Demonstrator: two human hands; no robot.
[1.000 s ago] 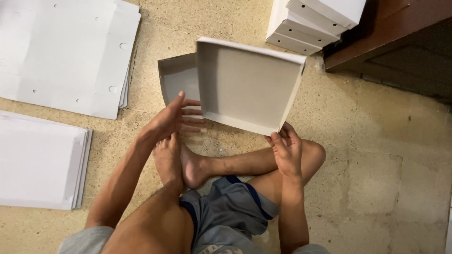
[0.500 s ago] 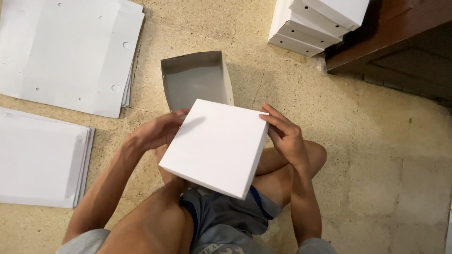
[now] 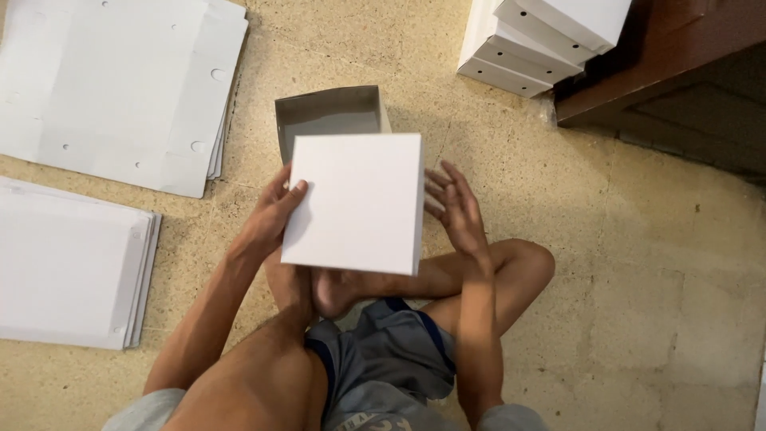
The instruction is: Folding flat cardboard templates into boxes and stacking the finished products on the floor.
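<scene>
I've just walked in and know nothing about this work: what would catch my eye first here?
A white box lid at the centre, held at its left edge by the left hand, with the right hand open beside its right edge. Just behind it an open grey box sits on the floor. Flat white sheets lie at upper left, and finished boxes are stacked at upper right.

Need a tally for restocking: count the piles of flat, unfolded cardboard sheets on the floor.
2. One pile of flat sheets lies at the upper left, and a second pile lies at the left edge below it. Both run out of frame, so more may lie unseen.
</scene>
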